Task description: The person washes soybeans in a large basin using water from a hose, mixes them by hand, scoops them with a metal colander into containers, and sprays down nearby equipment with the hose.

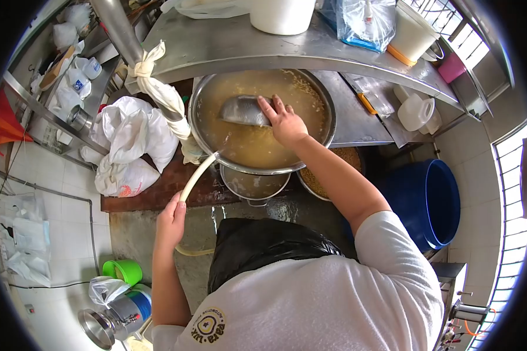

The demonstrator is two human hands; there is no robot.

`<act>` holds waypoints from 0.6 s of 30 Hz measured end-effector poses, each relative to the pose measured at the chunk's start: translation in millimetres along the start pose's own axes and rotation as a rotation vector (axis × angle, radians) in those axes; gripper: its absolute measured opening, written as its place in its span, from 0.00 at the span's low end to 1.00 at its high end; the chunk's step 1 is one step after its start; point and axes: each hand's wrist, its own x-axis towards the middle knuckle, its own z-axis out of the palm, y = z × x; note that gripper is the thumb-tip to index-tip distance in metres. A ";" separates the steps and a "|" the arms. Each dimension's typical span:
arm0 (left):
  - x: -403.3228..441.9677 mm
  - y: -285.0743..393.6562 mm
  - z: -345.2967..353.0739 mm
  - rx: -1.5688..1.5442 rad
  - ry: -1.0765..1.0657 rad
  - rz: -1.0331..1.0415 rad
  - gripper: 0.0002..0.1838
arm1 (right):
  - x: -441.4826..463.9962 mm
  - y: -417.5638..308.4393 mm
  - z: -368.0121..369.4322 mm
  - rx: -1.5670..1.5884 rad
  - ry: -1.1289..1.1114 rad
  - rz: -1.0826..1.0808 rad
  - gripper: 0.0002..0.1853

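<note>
A wide metal basin (257, 171) holds cloudy, yellowish water with pale grains gathered near its far right side. My right hand (288, 124) is over this water, fingers closed on the end of a grey metal scoop (242, 110) that lies partly in the water; its underside is hidden. Lower left, my left hand (171, 221) is wrapped round a cream hose (198, 177). The hose's tip is at the basin's near left rim, with water at its mouth.
Below the basin stand a metal pot (255, 182) of cloudy liquid and a container of yellow grains (346, 157). A blue barrel (418, 202) is at right. White sacks (129, 146) sit left beside a cloth-wrapped post (158, 88). An orange-handled knife (367, 103) lies on the counter.
</note>
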 end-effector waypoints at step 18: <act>-5.6 -114.6 -16.1 0.159 -0.188 -0.058 0.24 | -116.8 -16.3 2.5 0.512 0.359 0.122 0.18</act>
